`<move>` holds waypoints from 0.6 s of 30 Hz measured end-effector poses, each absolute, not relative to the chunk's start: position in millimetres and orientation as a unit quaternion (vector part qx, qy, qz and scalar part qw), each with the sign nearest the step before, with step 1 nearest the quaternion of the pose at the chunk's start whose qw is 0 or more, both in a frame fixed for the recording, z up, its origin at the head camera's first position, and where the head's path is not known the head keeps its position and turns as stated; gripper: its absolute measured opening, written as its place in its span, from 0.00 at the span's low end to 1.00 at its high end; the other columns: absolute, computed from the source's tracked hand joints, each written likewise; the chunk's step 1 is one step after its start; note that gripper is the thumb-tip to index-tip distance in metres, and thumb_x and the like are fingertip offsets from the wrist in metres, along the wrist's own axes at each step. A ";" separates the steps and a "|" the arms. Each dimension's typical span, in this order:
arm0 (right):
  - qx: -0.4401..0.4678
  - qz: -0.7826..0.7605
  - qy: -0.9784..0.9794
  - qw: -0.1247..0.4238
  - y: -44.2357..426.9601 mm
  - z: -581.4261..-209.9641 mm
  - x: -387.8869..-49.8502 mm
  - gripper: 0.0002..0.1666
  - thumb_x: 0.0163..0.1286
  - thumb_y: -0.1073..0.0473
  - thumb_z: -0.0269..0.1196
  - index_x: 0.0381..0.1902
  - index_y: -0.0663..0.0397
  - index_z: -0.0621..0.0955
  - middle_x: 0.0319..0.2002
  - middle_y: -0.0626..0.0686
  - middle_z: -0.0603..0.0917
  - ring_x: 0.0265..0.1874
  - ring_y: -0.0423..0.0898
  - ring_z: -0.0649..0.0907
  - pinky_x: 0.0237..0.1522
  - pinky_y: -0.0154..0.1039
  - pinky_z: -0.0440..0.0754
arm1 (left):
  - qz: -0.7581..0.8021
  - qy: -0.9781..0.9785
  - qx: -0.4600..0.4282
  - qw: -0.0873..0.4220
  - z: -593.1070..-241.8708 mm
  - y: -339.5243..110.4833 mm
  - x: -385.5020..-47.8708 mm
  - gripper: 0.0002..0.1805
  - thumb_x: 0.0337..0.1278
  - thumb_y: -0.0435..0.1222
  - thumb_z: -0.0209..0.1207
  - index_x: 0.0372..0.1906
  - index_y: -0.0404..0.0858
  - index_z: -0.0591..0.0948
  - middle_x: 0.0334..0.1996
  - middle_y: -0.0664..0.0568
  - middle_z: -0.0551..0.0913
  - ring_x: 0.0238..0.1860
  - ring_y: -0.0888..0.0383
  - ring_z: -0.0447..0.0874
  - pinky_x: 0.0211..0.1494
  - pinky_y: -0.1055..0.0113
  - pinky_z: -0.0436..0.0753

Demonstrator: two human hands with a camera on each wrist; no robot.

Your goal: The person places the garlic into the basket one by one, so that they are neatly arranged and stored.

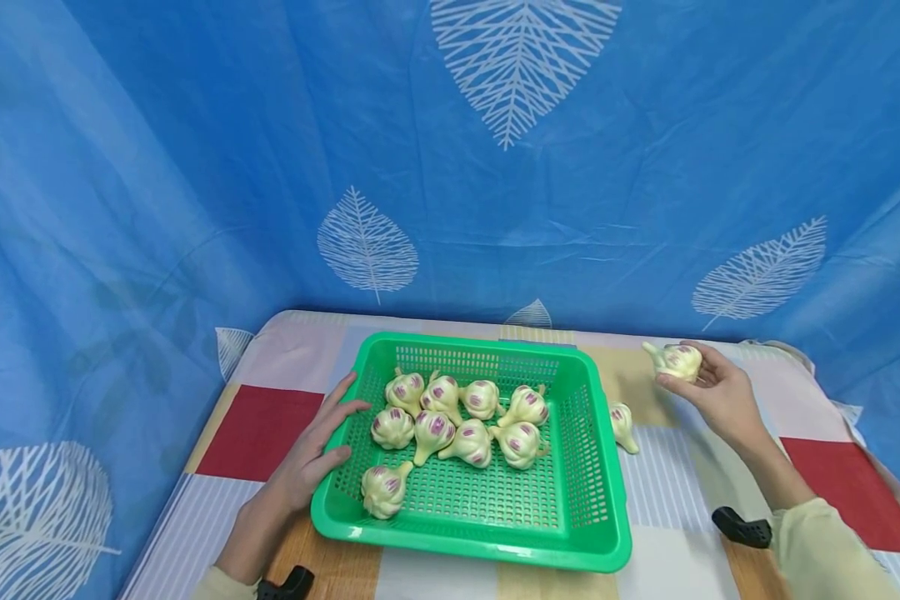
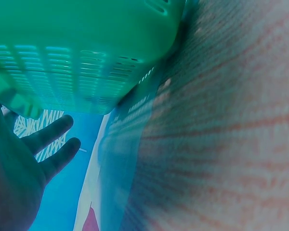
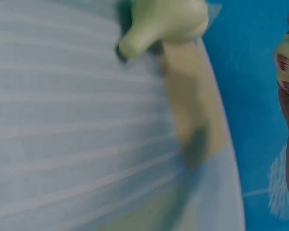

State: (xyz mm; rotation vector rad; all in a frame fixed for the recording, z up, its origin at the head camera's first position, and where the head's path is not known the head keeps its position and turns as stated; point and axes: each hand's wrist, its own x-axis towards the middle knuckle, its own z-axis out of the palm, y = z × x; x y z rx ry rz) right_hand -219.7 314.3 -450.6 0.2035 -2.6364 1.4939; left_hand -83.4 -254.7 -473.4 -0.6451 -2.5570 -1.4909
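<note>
A green plastic basket [image 1: 487, 552] with slotted walls stands on the table, holding several purple-streaked garlic bulbs [image 1: 434, 433], mostly toward its back and left. My left hand [image 1: 307, 457] lies along the basket's left side, fingers extended and touching the rim; the left wrist view shows the same hand [image 2: 14, 178] beside the wall. Off to the right, my right hand [image 1: 727, 402] grips one garlic bulb [image 1: 681, 362] above the table, its stem pointing left. Another garlic bulb [image 1: 622, 427] lies on the cloth just outside the basket's right wall.
A patchwork cloth [image 1: 667, 492] covers most of the table, with bare wood [image 1: 341, 562] showing near the front. Blue curtains [image 1: 450, 208] with white leaf prints hang behind and at both sides. Each wrist wears a black band [image 1: 742, 528].
</note>
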 end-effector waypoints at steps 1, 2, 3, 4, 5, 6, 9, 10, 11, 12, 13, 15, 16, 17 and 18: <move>0.075 0.493 -0.865 0.051 311.5 -446.3 -217.7 0.38 0.64 0.63 0.72 0.69 0.67 0.70 0.47 0.35 0.79 0.43 0.28 0.80 0.41 0.21 0.77 | -0.491 -0.843 -0.213 0.057 -473.8 -254.8 -83.5 0.30 0.57 0.32 0.50 0.68 0.38 0.72 0.81 0.46 0.46 0.78 0.49 0.44 0.61 0.27 0.63; 0.080 0.496 -0.863 0.051 308.2 -441.8 -215.3 0.37 0.64 0.64 0.72 0.68 0.66 0.71 0.46 0.35 0.80 0.42 0.29 0.81 0.40 0.22 0.78 | -0.489 -0.844 -0.213 0.057 -474.1 -254.8 -83.6 0.30 0.58 0.32 0.50 0.68 0.38 0.72 0.81 0.46 0.46 0.78 0.49 0.44 0.61 0.27 0.63; 0.092 0.499 -0.860 0.050 304.7 -437.2 -212.9 0.36 0.64 0.65 0.71 0.68 0.66 0.71 0.47 0.36 0.81 0.42 0.30 0.81 0.40 0.23 0.78 | -0.490 -0.843 -0.213 0.057 -474.2 -254.7 -83.8 0.29 0.58 0.32 0.50 0.68 0.37 0.72 0.81 0.46 0.46 0.78 0.49 0.44 0.61 0.27 0.63; 0.106 0.506 -0.855 0.047 300.6 -432.8 -210.6 0.36 0.64 0.67 0.71 0.68 0.67 0.71 0.48 0.37 0.81 0.42 0.32 0.82 0.39 0.24 0.79 | -0.490 -0.843 -0.213 0.057 -474.4 -254.6 -83.7 0.29 0.57 0.32 0.51 0.68 0.37 0.72 0.81 0.46 0.46 0.78 0.49 0.44 0.60 0.27 0.64; 0.118 0.513 -0.849 0.042 296.0 -428.6 -208.1 0.35 0.64 0.68 0.70 0.67 0.66 0.72 0.49 0.39 0.82 0.42 0.33 0.82 0.39 0.25 0.80 | -0.491 -0.843 -0.213 0.056 -474.2 -254.4 -83.4 0.29 0.57 0.32 0.51 0.68 0.36 0.71 0.81 0.46 0.46 0.78 0.49 0.44 0.60 0.27 0.64; 0.131 0.521 -0.843 0.036 291.0 -424.4 -205.5 0.34 0.64 0.70 0.70 0.67 0.66 0.72 0.50 0.40 0.82 0.43 0.35 0.83 0.39 0.26 0.80 | -0.491 -0.843 -0.212 0.056 -473.9 -254.2 -83.2 0.30 0.57 0.32 0.51 0.67 0.35 0.71 0.81 0.46 0.46 0.78 0.49 0.44 0.60 0.28 0.65; 0.174 0.542 -0.822 0.009 274.7 -413.0 -198.3 0.34 0.63 0.73 0.68 0.67 0.65 0.73 0.53 0.44 0.81 0.44 0.38 0.83 0.38 0.29 0.82 | -0.491 -0.843 -0.212 0.054 -472.7 -253.6 -82.9 0.30 0.56 0.32 0.51 0.67 0.34 0.71 0.81 0.47 0.46 0.78 0.50 0.44 0.60 0.29 0.66; 0.187 0.548 -0.815 -0.002 268.7 -409.6 -195.9 0.33 0.63 0.74 0.68 0.67 0.64 0.73 0.53 0.45 0.81 0.44 0.39 0.83 0.38 0.31 0.82 | -0.491 -0.843 -0.212 0.054 -472.4 -253.5 -82.8 0.30 0.56 0.32 0.51 0.67 0.33 0.71 0.81 0.47 0.46 0.78 0.50 0.44 0.60 0.29 0.67; 0.200 0.552 -0.809 -0.012 262.8 -406.7 -193.5 0.33 0.63 0.75 0.68 0.66 0.64 0.73 0.54 0.47 0.80 0.43 0.40 0.84 0.37 0.32 0.83 | -0.491 -0.843 -0.212 0.054 -472.2 -253.4 -82.8 0.30 0.56 0.32 0.51 0.67 0.33 0.71 0.81 0.47 0.46 0.78 0.50 0.44 0.60 0.30 0.67; 0.213 0.556 -0.803 -0.023 256.9 -404.2 -191.3 0.34 0.62 0.75 0.68 0.66 0.64 0.73 0.54 0.48 0.80 0.43 0.41 0.84 0.36 0.33 0.83 | -0.490 -0.843 -0.213 0.054 -472.1 -253.4 -82.8 0.30 0.56 0.32 0.51 0.67 0.33 0.71 0.81 0.47 0.46 0.78 0.50 0.44 0.60 0.30 0.67; 0.225 0.560 -0.796 -0.035 251.1 -401.9 -189.1 0.34 0.62 0.76 0.68 0.67 0.65 0.73 0.55 0.49 0.79 0.42 0.42 0.84 0.36 0.34 0.83 | -0.490 -0.843 -0.214 0.055 -472.2 -253.4 -82.9 0.30 0.56 0.32 0.51 0.67 0.33 0.71 0.81 0.46 0.46 0.78 0.50 0.44 0.60 0.30 0.67; 0.244 0.569 -0.783 -0.061 239.1 -398.5 -184.6 0.35 0.61 0.77 0.68 0.67 0.65 0.72 0.57 0.52 0.78 0.42 0.44 0.84 0.36 0.36 0.84 | -0.491 -0.843 -0.214 0.056 -472.3 -253.4 -83.0 0.30 0.55 0.32 0.51 0.67 0.33 0.71 0.81 0.46 0.46 0.78 0.50 0.44 0.61 0.29 0.66; 0.251 0.570 -0.779 -0.072 233.0 -397.5 -182.3 0.36 0.61 0.76 0.68 0.67 0.65 0.72 0.57 0.52 0.77 0.43 0.45 0.84 0.37 0.37 0.84 | -0.491 -0.842 -0.214 0.057 -472.5 -253.4 -83.1 0.30 0.55 0.31 0.51 0.67 0.32 0.71 0.81 0.46 0.46 0.78 0.50 0.44 0.61 0.29 0.65; 0.258 0.571 -0.775 -0.083 226.8 -397.0 -180.2 0.36 0.60 0.76 0.69 0.67 0.64 0.72 0.58 0.53 0.77 0.44 0.45 0.84 0.38 0.37 0.84 | -0.492 -0.842 -0.214 0.057 -472.5 -253.5 -83.1 0.30 0.55 0.31 0.50 0.67 0.32 0.71 0.81 0.46 0.46 0.78 0.49 0.44 0.61 0.29 0.65; 0.263 0.570 -0.772 -0.094 220.5 -396.7 -178.0 0.36 0.60 0.75 0.70 0.67 0.64 0.72 0.58 0.54 0.77 0.45 0.45 0.84 0.39 0.38 0.84 | -0.493 -0.842 -0.213 0.057 -472.4 -253.5 -83.1 0.30 0.55 0.31 0.50 0.67 0.33 0.71 0.81 0.46 0.46 0.78 0.49 0.44 0.61 0.28 0.64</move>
